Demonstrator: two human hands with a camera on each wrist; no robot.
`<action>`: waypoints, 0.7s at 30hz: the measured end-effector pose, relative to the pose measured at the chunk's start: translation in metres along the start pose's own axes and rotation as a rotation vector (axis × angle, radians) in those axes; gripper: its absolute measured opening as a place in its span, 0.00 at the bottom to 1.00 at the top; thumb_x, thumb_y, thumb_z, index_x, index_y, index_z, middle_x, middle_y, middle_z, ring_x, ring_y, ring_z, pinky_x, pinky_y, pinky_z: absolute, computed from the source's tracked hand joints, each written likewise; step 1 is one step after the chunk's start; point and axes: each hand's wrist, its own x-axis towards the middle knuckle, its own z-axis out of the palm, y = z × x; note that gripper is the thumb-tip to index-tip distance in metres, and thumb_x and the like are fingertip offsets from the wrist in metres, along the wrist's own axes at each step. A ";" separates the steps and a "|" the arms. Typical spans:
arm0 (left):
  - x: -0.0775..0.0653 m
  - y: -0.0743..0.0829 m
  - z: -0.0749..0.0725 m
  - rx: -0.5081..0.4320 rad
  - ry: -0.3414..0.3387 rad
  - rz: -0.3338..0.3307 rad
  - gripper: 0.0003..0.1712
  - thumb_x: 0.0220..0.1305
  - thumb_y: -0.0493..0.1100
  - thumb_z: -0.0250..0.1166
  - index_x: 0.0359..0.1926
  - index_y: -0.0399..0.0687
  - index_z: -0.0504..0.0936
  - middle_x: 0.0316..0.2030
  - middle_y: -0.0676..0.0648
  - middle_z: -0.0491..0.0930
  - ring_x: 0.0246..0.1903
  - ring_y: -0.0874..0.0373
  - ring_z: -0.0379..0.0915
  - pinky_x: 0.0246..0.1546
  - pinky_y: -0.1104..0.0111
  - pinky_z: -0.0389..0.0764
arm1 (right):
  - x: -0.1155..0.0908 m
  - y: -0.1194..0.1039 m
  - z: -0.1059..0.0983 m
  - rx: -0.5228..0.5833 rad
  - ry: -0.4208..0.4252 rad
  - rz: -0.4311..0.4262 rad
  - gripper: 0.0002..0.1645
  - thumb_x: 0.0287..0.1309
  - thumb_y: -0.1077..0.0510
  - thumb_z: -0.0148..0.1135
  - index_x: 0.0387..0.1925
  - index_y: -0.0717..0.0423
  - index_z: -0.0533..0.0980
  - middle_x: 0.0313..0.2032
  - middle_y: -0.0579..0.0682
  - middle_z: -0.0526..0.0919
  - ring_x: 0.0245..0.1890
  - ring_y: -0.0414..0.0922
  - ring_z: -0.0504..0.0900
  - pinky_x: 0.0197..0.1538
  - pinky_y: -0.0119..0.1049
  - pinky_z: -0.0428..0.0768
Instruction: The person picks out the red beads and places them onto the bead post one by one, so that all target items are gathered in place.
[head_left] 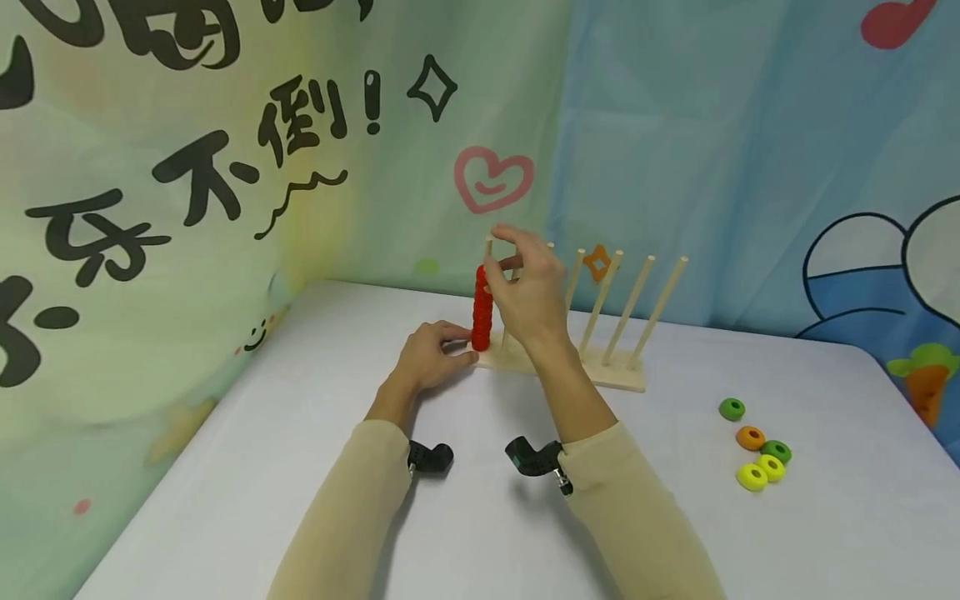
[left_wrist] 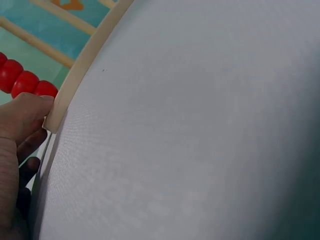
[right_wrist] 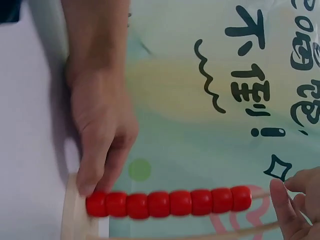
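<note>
A wooden peg rack (head_left: 622, 379) stands on the table, with a stack of red beads (head_left: 482, 312) on its leftmost peg. My left hand (head_left: 431, 357) grips the end of the rack's base; in the left wrist view its thumb (left_wrist: 37, 102) lies beside the lowest bead. Up at the top of the same peg is my right hand (head_left: 528, 287), thumb and forefinger spread around the bare tip. The right wrist view shows this hand's fingers (right_wrist: 285, 210) just past the topmost red bead (right_wrist: 241, 198), with no bead between them.
Loose beads lie on the table to the right of the rack: green (head_left: 732, 408), orange (head_left: 750, 438) and yellow (head_left: 752, 477) ones. Several bare pegs (head_left: 660, 312) rise from the rack's right part. A printed cloth (head_left: 645, 150) hangs behind the table.
</note>
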 end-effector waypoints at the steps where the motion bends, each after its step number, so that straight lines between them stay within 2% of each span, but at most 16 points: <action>1: 0.001 0.001 -0.001 -0.001 0.000 0.005 0.24 0.58 0.55 0.69 0.55 0.55 0.85 0.53 0.53 0.82 0.55 0.53 0.73 0.57 0.58 0.74 | -0.002 -0.001 -0.004 0.001 -0.005 0.001 0.19 0.60 0.66 0.63 0.54 0.59 0.79 0.55 0.50 0.80 0.32 0.44 0.86 0.28 0.32 0.83; 7: -0.003 0.002 -0.010 -0.020 -0.057 0.003 0.27 0.58 0.54 0.70 0.58 0.53 0.83 0.55 0.51 0.80 0.57 0.53 0.72 0.59 0.57 0.74 | -0.013 -0.002 -0.021 0.026 -0.072 0.037 0.21 0.61 0.66 0.61 0.56 0.55 0.78 0.58 0.47 0.78 0.37 0.44 0.85 0.34 0.32 0.85; 13: -0.007 -0.001 -0.025 -0.020 -0.168 -0.006 0.34 0.58 0.56 0.70 0.64 0.50 0.76 0.61 0.47 0.76 0.61 0.51 0.70 0.63 0.56 0.70 | -0.022 0.003 -0.030 0.102 -0.131 -0.019 0.21 0.61 0.67 0.62 0.56 0.53 0.78 0.59 0.46 0.76 0.41 0.44 0.84 0.38 0.33 0.85; 17: -0.010 -0.002 -0.040 0.051 -0.232 -0.003 0.36 0.61 0.57 0.67 0.67 0.47 0.73 0.62 0.44 0.74 0.62 0.48 0.69 0.64 0.54 0.68 | -0.032 0.006 -0.036 0.131 -0.185 -0.054 0.23 0.60 0.69 0.64 0.57 0.55 0.77 0.58 0.48 0.76 0.43 0.47 0.83 0.38 0.35 0.85; 21: -0.015 0.000 -0.056 0.132 -0.270 -0.026 0.35 0.63 0.57 0.65 0.67 0.49 0.73 0.62 0.46 0.74 0.63 0.46 0.65 0.66 0.49 0.63 | -0.041 0.001 -0.049 0.109 -0.223 -0.072 0.23 0.58 0.72 0.64 0.55 0.61 0.77 0.57 0.55 0.76 0.42 0.52 0.83 0.38 0.40 0.86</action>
